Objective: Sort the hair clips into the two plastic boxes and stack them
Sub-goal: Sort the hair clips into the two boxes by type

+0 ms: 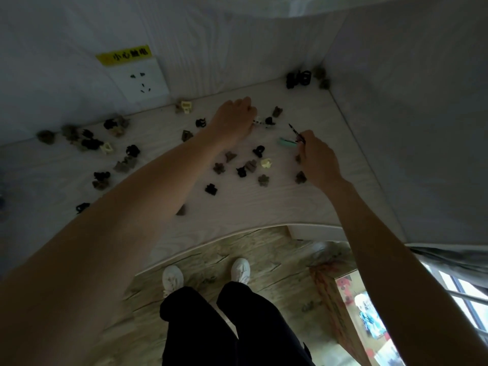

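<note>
Across the pale wood-grain tabletop point(264, 204) lie many small claw hair clips point(211, 189) in black, brown and cream, scattered loosely from the left wall to the far right corner. Both bare arms reach forward over them. The left hand point(235, 116) rests knuckles-up near the middle of the far side, its fingers curled down at a small black-and-white clip point(260, 122); whether it actually grips that clip cannot be told. The right hand point(315, 154) pinches a thin dark slide clip point(297, 133) between fingertips, lifted just above a flat mint-green clip point(287, 142) lying on the surface. A cream claw clip point(266, 163) sits between the two forearms, among brown and black ones. Another dark cluster point(299, 78) sits in the back corner. On the wall at left is a white power socket point(142, 80) under a yellow warning label point(124, 54). Below, white shoes point(240, 270) stand on a wood-look floor point(211, 260).
</note>
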Demonstrator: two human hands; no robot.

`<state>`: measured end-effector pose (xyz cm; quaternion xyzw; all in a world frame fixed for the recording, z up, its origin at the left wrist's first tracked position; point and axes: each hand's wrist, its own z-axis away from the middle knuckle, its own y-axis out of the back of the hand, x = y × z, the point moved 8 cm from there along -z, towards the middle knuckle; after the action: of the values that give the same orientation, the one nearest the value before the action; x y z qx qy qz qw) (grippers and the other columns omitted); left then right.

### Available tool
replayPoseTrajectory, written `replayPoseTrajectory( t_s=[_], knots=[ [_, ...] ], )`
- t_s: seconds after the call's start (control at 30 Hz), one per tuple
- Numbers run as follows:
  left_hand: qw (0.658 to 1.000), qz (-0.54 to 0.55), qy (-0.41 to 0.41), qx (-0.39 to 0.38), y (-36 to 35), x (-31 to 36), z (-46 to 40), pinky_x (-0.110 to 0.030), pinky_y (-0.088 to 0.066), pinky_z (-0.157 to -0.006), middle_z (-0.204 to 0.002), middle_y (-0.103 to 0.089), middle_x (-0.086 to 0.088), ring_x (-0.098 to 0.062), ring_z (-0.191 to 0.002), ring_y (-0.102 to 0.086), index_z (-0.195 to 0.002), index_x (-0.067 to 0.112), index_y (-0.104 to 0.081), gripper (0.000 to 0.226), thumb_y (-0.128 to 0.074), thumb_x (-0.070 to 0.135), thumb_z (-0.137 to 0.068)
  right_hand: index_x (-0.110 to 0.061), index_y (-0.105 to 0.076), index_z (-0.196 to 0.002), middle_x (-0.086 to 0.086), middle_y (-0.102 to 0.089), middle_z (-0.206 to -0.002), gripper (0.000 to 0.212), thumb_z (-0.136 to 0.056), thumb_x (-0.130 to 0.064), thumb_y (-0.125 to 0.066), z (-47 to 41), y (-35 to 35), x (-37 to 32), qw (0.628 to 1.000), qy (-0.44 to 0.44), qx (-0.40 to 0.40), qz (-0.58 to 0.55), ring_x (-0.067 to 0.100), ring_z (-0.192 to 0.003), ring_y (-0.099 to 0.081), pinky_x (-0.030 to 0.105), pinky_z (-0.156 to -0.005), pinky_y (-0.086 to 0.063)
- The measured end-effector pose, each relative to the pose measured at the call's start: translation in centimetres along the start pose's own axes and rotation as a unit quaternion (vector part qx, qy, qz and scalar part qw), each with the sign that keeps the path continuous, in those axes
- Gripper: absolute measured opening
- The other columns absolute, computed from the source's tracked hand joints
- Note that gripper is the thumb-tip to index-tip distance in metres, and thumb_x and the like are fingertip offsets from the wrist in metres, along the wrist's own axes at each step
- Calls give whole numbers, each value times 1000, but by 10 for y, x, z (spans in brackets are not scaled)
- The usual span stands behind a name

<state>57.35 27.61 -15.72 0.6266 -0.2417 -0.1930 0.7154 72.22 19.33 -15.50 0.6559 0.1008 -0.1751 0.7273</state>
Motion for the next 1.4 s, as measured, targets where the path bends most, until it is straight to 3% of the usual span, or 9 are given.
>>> replayPoseTrajectory(
  t_s=[0.13, 0.27, 0.43, 0.67, 0.87, 1.0, 1.13, 1.27, 1.4],
  knots=[
    [986, 129, 43, 98, 27, -11, 42, -33, -35, -72, -107, -50, -15, -25, -93, -47, -114, 2, -49, 30, -38, 25, -97, -5, -50, -118, 19, -62, -100, 27, -98, -13, -34, 20, 9, -14, 990, -33, 14, -137, 33, -84, -58, 38, -70, -45],
    [953, 257, 128, 101, 39, -26, 114, -31, -30, -55, -76, -55, -12, -21, -61, -44, -95, 3, -48, 25, -35, 24, -98, -6, -48, -126, 5, -58, -96, 32, -97, -6, -33, 50, -1, -51, 974, -39, -24, -221, 14, -75, -50, 17, -56, -35],
    [906, 358, 202, 96, 44, -55, 217, -31, -29, -57, -74, -49, -15, -23, -63, -45, -93, 3, -47, 19, -38, 18, -99, -4, -51, -120, -6, -55, -79, 31, -96, 0, -34, 86, -34, -101, 913, -106, -90, -382, 7, -61, -43, 14, -52, -35],
    [910, 197, 295, 213, 81, -138, 397, -39, -43, -60, -75, -52, -15, -28, -66, -51, -102, 3, -54, 34, -40, 32, -94, -11, -46, -112, 1, -55, -77, 25, -96, 4, -33, 134, -85, -238, 857, -49, -234, -456, 9, -54, -47, 13, -42, -35],
    [896, 120, 395, 164, 75, -209, 505, -34, -36, -64, -86, -62, -21, -34, -79, -60, -108, 0, -57, 24, -45, 17, -96, -10, -33, -112, 9, -54, -77, 24, -95, 6, -32, 160, -112, -366, 862, 58, -269, -426, -1, -38, -43, 11, -39, -34],
    [905, 103, 402, 95, 45, -234, 547, -44, -47, -73, -104, -62, -21, -37, -94, -60, -116, 3, -56, 32, -43, 24, -96, -6, -43, -117, 11, -61, -97, 22, -97, -3, -34, 180, -130, -443, 894, 156, -272, -319, 13, -63, -49, 15, -52, -38],
    [917, 117, 379, 53, 22, -237, 557, -46, -43, -87, -108, -59, -19, -37, -101, -54, -120, 9, -56, 49, -33, 39, -89, -9, -48, -118, 10, -64, -108, 24, -96, -7, -38, 198, -141, -499, 901, 266, -253, -233, 21, -76, -52, 18, -55, -35],
    [912, 202, 348, 82, 10, -233, 568, -43, -38, -99, -126, -49, -15, -31, -118, -42, -131, 14, -46, 49, -55, 31, -86, -9, -53, -118, 11, -62, -115, 29, -93, -5, -40, 208, -161, -533, 904, 321, -227, -166, 25, -101, -57, 32, -83, -44],
    [888, 236, 364, 154, 17, -237, 595, -30, -49, -85, -118, -59, -8, -22, -106, -55, -116, 12, -59, 29, -58, 15, -87, -8, -50, -125, 12, -56, -128, 35, -92, -4, -42, 219, -187, -554, 891, 362, -252, -105, 24, -117, -50, 30, -97, -38]
  ],
)
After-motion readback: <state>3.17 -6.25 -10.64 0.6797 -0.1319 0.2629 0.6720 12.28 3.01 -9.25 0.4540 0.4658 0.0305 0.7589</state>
